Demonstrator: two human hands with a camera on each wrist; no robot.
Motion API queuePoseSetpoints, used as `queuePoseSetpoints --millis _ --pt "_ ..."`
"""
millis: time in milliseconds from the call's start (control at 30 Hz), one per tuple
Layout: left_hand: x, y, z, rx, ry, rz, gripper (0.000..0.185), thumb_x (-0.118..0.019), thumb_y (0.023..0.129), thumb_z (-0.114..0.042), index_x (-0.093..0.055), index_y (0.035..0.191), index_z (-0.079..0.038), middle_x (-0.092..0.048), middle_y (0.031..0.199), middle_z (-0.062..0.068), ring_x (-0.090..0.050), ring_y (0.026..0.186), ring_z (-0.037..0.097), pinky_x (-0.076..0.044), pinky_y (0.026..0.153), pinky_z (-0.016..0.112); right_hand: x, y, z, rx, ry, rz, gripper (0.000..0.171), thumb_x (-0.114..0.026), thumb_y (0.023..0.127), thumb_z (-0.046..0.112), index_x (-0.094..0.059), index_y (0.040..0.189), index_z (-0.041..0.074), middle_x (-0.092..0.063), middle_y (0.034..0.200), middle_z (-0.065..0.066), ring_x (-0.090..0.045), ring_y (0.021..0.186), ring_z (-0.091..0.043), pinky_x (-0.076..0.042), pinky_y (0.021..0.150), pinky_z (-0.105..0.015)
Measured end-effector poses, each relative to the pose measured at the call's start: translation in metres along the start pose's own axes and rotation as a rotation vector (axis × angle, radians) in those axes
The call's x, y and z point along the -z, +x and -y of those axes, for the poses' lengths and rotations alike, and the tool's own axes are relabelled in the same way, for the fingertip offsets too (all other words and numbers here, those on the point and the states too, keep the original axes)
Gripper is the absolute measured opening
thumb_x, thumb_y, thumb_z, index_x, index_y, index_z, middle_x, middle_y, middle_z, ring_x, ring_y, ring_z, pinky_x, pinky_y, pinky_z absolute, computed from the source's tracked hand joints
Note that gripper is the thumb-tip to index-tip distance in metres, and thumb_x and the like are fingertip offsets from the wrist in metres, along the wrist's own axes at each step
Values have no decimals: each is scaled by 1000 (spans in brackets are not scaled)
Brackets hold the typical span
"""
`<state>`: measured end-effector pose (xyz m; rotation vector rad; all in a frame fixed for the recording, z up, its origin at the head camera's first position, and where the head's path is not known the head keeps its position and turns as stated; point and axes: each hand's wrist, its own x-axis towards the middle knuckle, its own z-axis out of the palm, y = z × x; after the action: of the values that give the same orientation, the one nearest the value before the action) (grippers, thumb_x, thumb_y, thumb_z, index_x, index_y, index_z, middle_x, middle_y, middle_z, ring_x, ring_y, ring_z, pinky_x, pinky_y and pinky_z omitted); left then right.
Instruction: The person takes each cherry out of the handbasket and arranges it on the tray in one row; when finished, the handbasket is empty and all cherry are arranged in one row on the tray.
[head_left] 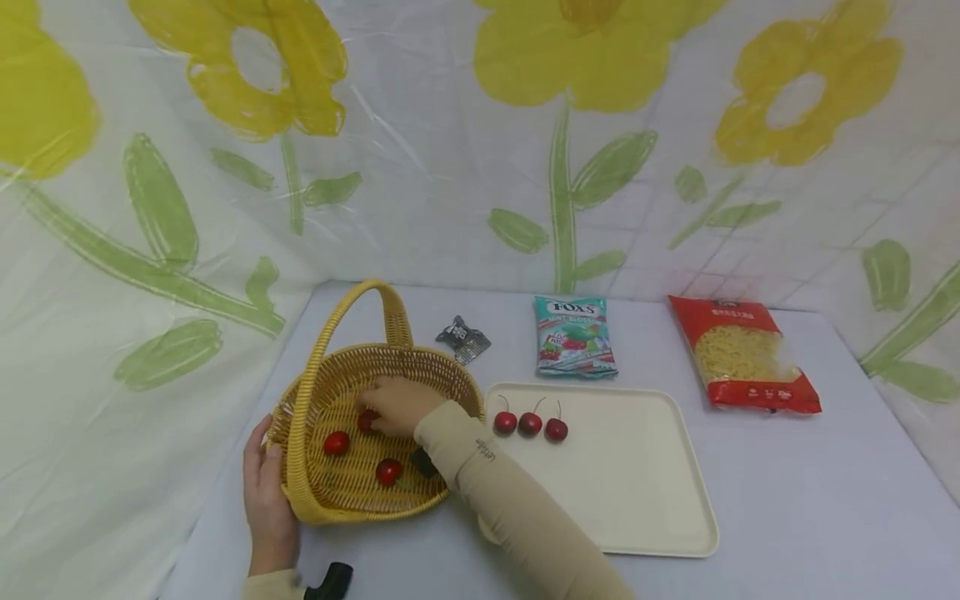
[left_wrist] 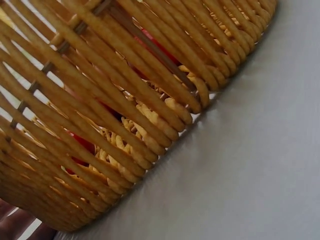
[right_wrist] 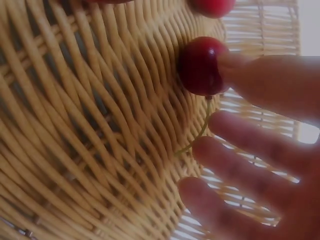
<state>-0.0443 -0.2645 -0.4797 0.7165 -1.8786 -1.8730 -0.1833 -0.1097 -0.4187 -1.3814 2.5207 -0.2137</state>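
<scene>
A yellow wicker basket (head_left: 352,508) with an arched handle stands on the table's left side. My right hand (head_left: 401,404) reaches into it and pinches a dark red cherry (right_wrist: 200,67), whose green stem curves below the thumb. The index finger is hidden behind. Two more cherries lie on the basket floor, one at the left (head_left: 336,443) and one nearer the front (head_left: 389,472). Along the basket's outer left wall rests my left hand (head_left: 270,496), its fingers fairly straight against the wicker. Through the weave, red patches (left_wrist: 82,142) show in the left wrist view.
Right of the basket, a cream tray (head_left: 622,492) bears three stemmed cherries (head_left: 530,424) in a row near its back left corner. Behind stand a green FOX'S candy bag (head_left: 576,337) and a red pasta bag (head_left: 742,354). A crumpled silvery-black packet (head_left: 463,338) lies behind the basket.
</scene>
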Motion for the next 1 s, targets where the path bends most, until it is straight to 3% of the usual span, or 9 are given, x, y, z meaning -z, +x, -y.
queuePoseSetpoints --millis 333,567,700,833,1000 --pt "-1 1 2 -5 -35 5 41 -28 105 -35 -32 146 -33 -43 136 -2 -50 115 11 -48 83 12 -4 2 0 34 11 16 22 -70 88 24 -65 109 23 -60 100 7 -57 91 -6 -45 77 -15" --pt "1 2 6 27 -22 -6 41 -28 104 -38 -31 145 -36 -42 137 -3 -50 116 12 -49 81 11 -6 1 1 45 44 26 27 -68 88 15 -66 113 23 -60 104 7 -57 95 -5 -46 82 -13" --pt "2 1 6 23 -21 -3 42 -28 105 -38 -31 146 -35 -40 140 -1 -49 117 11 -48 82 11 -3 -2 -1 71 129 -23 30 -66 90 15 -65 119 22 -58 109 7 -56 99 -4 -44 87 -11" --pt "0 0 4 21 -33 9 41 -28 105 -37 -31 146 -35 -39 143 0 -47 120 11 -47 85 11 14 -26 -4 82 294 -125 33 -65 91 18 -61 124 20 -55 114 6 -54 103 -3 -44 90 -12" --pt "1 0 -1 11 -9 8 41 -27 105 -37 -31 146 -36 -38 145 0 -46 120 10 -45 85 9 46 -84 -18 78 402 -321 27 -66 91 18 -61 118 16 -55 113 4 -54 101 -5 -48 88 -18"
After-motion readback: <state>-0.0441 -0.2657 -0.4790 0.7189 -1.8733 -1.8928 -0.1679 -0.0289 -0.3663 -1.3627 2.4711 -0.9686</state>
